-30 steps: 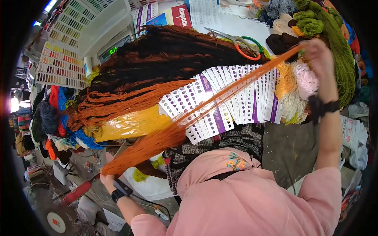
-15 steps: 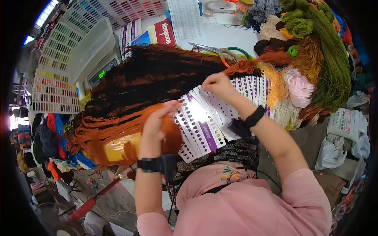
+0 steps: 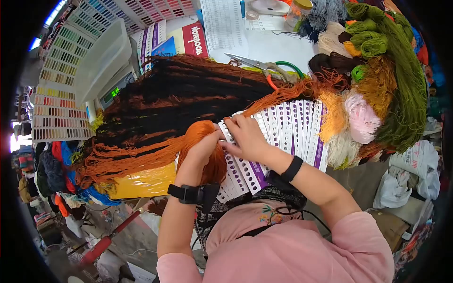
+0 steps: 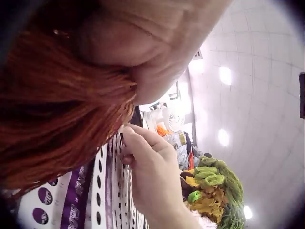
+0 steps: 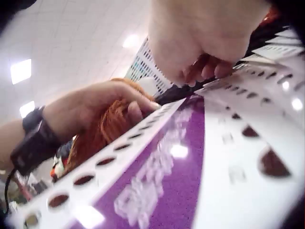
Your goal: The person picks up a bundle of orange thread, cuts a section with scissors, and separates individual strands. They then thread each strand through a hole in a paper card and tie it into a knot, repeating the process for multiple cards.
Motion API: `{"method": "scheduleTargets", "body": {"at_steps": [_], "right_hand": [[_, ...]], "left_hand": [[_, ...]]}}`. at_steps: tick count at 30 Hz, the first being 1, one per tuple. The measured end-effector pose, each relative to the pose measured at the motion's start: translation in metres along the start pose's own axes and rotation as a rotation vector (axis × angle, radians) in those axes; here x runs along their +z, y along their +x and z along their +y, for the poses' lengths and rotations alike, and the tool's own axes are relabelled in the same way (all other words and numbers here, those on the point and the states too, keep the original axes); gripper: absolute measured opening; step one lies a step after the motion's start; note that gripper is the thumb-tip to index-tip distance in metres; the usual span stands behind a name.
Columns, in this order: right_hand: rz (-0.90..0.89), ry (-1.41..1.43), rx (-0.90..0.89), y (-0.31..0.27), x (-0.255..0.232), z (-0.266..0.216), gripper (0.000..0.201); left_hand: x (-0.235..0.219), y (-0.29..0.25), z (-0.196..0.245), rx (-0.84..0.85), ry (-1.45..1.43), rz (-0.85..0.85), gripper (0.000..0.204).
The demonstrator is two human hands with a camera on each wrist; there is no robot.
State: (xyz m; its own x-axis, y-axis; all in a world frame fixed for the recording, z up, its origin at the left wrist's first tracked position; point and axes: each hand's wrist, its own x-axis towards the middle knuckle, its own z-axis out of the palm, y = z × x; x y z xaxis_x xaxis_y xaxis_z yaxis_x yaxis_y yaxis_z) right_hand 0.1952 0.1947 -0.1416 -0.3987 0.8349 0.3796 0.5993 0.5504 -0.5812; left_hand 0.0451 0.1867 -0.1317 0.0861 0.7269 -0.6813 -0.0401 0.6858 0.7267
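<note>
A hank of orange yarn [image 3: 200,129] is bunched in my left hand [image 3: 204,146], which grips it over the near edge of the table. Its loose strands hang below the palm in the left wrist view. Close beside it, my right hand [image 3: 247,139] has its fingers curled, with thumb and forefinger pinching by the yarn; a reddish-brown bit shows among the fingers [image 5: 209,69]. More orange strands [image 3: 278,96] stretch from near this hand to the back right. Fanned shade cards [image 3: 288,125], white and purple with round colour samples, lie under and beside the right hand.
Dark brown and black yarn [image 3: 179,101] covers the middle of the table. Scissors [image 3: 255,62] lie behind it. A scale [image 3: 111,92] with a white tray stands at the left. Green [image 3: 401,89], pink [image 3: 361,115] and cream hanks are heaped at the right.
The stretched yarn has come down, and my left hand has brought the hank up to the table. My right hand has moved from the far right in to the left hand.
</note>
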Motion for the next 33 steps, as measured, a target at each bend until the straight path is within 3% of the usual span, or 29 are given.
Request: {"method": "scheduleTargets", "body": {"at_steps": [2,5,6,9,10,13,17,21,22,25,26,29,30,33], "right_hand": [[-0.006,-0.094,-0.032,-0.004,-0.002,-0.012,0.041],[-0.114,0.253,0.031,-0.002,-0.001,0.005,0.040],[-0.070,0.342,0.070,-0.003,0.002,0.009,0.040],[-0.144,0.374,0.178,0.003,-0.006,0.005,0.039],[-0.129,0.378,0.199,0.004,-0.009,0.003,0.038],[-0.113,0.384,0.215,0.000,-0.007,0.004,0.037],[-0.083,0.355,0.172,0.000,-0.001,0.003,0.037],[-0.031,0.325,0.129,-0.004,0.002,0.005,0.031],[-0.008,0.315,0.115,-0.004,0.004,0.006,0.030],[-0.051,0.357,0.177,-0.005,0.008,0.009,0.025],[-0.034,0.464,0.231,-0.004,0.009,0.007,0.023],[0.168,0.787,0.331,-0.002,0.018,0.008,0.019],[0.177,0.739,0.303,-0.005,0.023,0.016,0.023],[0.091,0.491,0.219,-0.005,0.016,0.013,0.023]], "left_hand": [[0.002,0.003,-0.002,0.057,-0.085,-0.013,0.012],[0.008,0.000,0.000,-0.024,-0.210,-0.034,0.012],[-0.001,0.013,-0.012,-0.035,-0.130,-0.073,0.016],[0.002,-0.007,0.005,0.092,0.089,0.110,0.016],[-0.006,0.001,-0.005,0.190,-0.105,0.044,0.016],[-0.036,-0.011,0.000,0.123,-0.489,-0.129,0.016],[-0.025,-0.010,0.000,0.069,-0.255,0.031,0.013],[-0.021,-0.018,0.003,0.099,-0.404,0.043,0.014],[-0.019,-0.029,0.010,-0.010,-0.604,0.025,0.015],[-0.031,-0.040,0.013,0.077,-0.745,-0.433,0.019],[-0.026,-0.040,0.015,0.099,-0.632,-0.300,0.020],[-0.009,-0.016,0.012,0.088,-0.219,-0.252,0.020],[-0.013,0.004,-0.006,-0.169,0.030,-0.163,0.024],[-0.011,-0.005,-0.016,0.100,0.070,0.045,0.024]]}}
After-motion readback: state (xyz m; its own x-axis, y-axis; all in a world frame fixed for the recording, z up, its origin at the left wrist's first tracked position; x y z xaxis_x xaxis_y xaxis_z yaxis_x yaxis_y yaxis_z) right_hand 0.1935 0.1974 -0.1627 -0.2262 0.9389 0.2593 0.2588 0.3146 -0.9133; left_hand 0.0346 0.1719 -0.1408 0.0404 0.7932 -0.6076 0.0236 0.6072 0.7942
